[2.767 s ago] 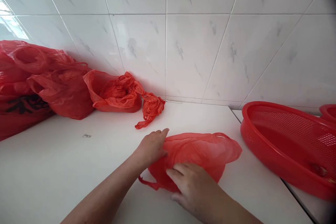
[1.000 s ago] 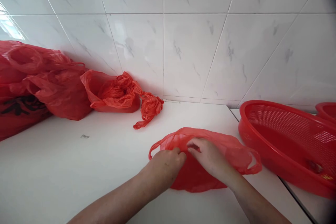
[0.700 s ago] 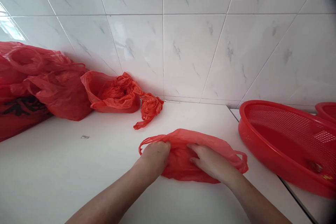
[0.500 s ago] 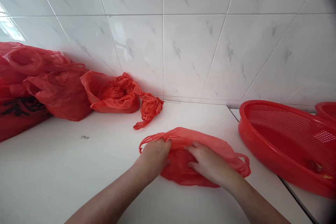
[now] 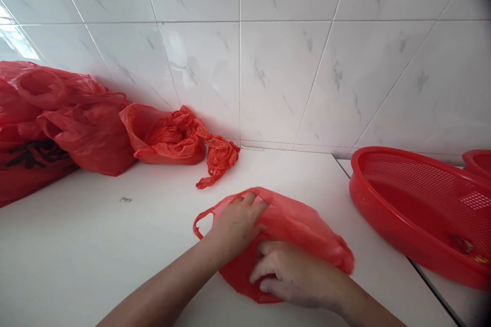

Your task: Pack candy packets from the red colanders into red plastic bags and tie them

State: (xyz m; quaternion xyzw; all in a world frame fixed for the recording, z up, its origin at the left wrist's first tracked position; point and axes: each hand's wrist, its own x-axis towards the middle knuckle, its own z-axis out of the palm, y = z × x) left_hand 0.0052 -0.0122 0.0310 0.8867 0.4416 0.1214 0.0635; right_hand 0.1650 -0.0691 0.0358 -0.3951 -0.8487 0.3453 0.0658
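Observation:
A thin red plastic bag [image 5: 303,225] lies on the white tabletop before me, its mouth spread and a loop handle sticking out on its left. My left hand [image 5: 240,219] rests in the bag's mouth on the left, fingers stretched and apart against the plastic. Lower on the bag is my right hand [image 5: 286,271], its fingers loosely bent with a gap to the thumb. Both hands touch the bag, and I see nothing else in them. What the bag holds, if anything, does not show.
Against the tiled wall stand filled red bags [image 5: 92,138], an opened red bag [image 5: 169,135] with crumpled plastic in it, and a crumpled red bag [image 5: 221,156]. A red perforated basket [image 5: 383,214] with small items inside sits right, past the table edge [image 5: 433,288].
The bag has been spread and shifted under my hands. Since half a second ago, my left hand has opened out and my right hand has moved down toward me; the bag's right handle has folded in.

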